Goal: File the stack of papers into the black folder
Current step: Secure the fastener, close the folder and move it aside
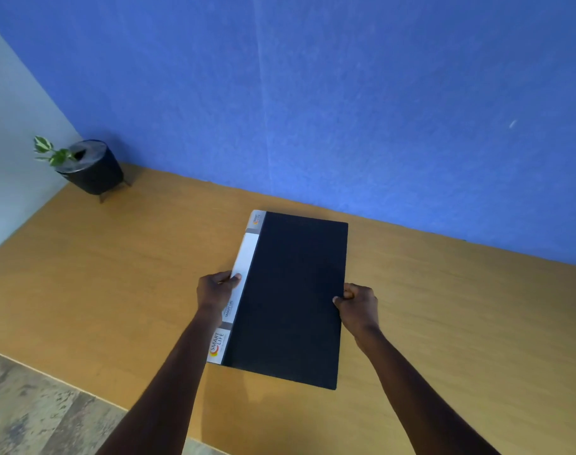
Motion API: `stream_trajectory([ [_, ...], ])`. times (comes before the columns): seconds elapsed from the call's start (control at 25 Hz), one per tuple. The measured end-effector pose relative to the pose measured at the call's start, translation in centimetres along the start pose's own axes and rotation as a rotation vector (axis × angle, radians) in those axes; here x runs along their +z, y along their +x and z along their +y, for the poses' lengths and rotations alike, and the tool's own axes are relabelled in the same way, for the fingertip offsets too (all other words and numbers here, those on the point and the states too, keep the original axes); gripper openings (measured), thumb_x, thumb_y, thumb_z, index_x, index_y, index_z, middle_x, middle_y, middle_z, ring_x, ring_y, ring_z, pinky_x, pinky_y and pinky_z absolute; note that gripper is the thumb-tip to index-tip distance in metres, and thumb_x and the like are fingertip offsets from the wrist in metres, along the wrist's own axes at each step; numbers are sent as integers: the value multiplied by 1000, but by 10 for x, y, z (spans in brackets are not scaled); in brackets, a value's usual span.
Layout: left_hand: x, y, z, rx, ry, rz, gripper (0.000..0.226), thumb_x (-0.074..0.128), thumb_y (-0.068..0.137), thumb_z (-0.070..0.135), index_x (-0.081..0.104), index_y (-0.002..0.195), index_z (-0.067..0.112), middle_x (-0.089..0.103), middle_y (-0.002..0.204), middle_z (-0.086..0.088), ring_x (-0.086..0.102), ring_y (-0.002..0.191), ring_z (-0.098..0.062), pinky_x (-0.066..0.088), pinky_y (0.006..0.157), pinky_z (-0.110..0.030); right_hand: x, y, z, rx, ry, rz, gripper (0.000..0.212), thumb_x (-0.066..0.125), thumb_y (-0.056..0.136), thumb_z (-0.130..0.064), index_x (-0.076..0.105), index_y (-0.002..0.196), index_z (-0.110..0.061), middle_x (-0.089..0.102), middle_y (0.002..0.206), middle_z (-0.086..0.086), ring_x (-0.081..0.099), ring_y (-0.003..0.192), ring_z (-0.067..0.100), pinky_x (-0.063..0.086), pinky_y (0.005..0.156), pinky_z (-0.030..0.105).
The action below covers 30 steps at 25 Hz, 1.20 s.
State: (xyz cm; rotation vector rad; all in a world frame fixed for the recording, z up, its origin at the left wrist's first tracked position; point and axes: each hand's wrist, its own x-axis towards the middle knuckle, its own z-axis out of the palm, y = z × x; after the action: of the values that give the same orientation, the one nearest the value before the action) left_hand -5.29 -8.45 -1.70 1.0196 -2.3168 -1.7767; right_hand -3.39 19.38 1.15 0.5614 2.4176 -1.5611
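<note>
— Why does the person hold the black folder (296,297) by both long edges?

— Probably to steady or square it on the wooden bench (444,307). It is closed, and no papers are in view.

— And the grip?

— The left hand (216,295) is closed on the white spine edge, thumb on top. The right hand (357,305) pinches the opposite, opening edge. The folder lies between them, its length running away towards the blue wall (345,93).
</note>
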Motion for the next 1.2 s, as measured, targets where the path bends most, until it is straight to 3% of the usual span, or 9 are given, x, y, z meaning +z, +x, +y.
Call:
stream_trajectory([
  [0.12, 1, 22, -1, 109, 167, 22, 30, 75, 84, 15, 66, 88, -13, 53, 87, 8, 56, 81, -18, 42, 80, -26, 17, 10, -5, 6, -61, 32, 15, 61, 89, 1, 73, 95, -3, 73, 87, 2, 71, 86, 26, 58, 72, 37],
  [0.16, 1, 28, 0, 133, 196, 27, 30, 75, 84, 15, 68, 89, -13, 63, 85, 5, 55, 79, -18, 43, 79, -27, 22, 13, -5, 13, -71, 37, 13, 61, 89, 1, 73, 95, -1, 74, 89, 7, 71, 86, 30, 59, 73, 40],
  [0.2, 1, 32, 2, 150, 219, 33, 28, 74, 85, 15, 70, 92, -12, 66, 77, -5, 55, 79, -17, 43, 79, -27, 27, 16, -5, 21, -78, 41, 12, 61, 89, 1, 72, 95, 1, 75, 91, 11, 70, 88, 33, 58, 70, 39],
  [0.32, -1, 41, 10, 204, 320, 27, 25, 73, 86, 16, 73, 87, -9, 62, 74, -2, 52, 75, -17, 40, 74, -25, 37, 24, -5, 30, -94, 67, 10, 62, 90, 0, 69, 94, 6, 73, 94, 21, 68, 92, 41, 50, 63, 32],
  [0.52, -5, 53, 17, 292, 487, -6, 38, 70, 87, 18, 52, 56, 4, 41, 55, -9, 35, 59, -23, 30, 54, -29, 49, 32, -6, 49, -115, 80, 15, 62, 91, 0, 68, 103, 9, 72, 103, 23, 69, 95, 41, 59, 83, 54],
  [0.64, -5, 54, 22, 306, 481, -16, 39, 69, 88, 17, 46, 57, 11, 38, 55, -6, 32, 59, -21, 30, 55, -29, 51, 36, -6, 37, -145, 77, 14, 63, 92, -1, 70, 104, 2, 74, 104, 18, 67, 83, 29, 62, 80, 44],
  [0.76, -4, 52, 24, 338, 489, -11, 48, 69, 87, 14, 37, 52, 7, 25, 51, -2, 20, 54, -18, 22, 50, -28, 52, 38, -6, 12, -203, 81, 18, 64, 92, -2, 69, 106, 7, 73, 104, 20, 69, 90, 33, 61, 82, 46],
  [0.88, -4, 51, 26, 358, 507, -13, 50, 68, 87, 14, 34, 52, 7, 22, 50, -1, 17, 53, -17, 20, 50, -28, 52, 39, -10, -6, -267, 78, 23, 64, 93, -4, 68, 115, 3, 71, 110, 16, 67, 86, 25, 61, 77, 36],
  [1.2, -2, 45, 29, 360, 526, -7, 54, 69, 88, 13, 31, 50, 10, 25, 46, 2, 18, 47, -13, 22, 50, -25, 47, 39, -23, -10, -551, 48, 26, 67, 93, -17, 65, 113, -2, 65, 116, 11, 67, 101, 29, 59, 81, 37],
])
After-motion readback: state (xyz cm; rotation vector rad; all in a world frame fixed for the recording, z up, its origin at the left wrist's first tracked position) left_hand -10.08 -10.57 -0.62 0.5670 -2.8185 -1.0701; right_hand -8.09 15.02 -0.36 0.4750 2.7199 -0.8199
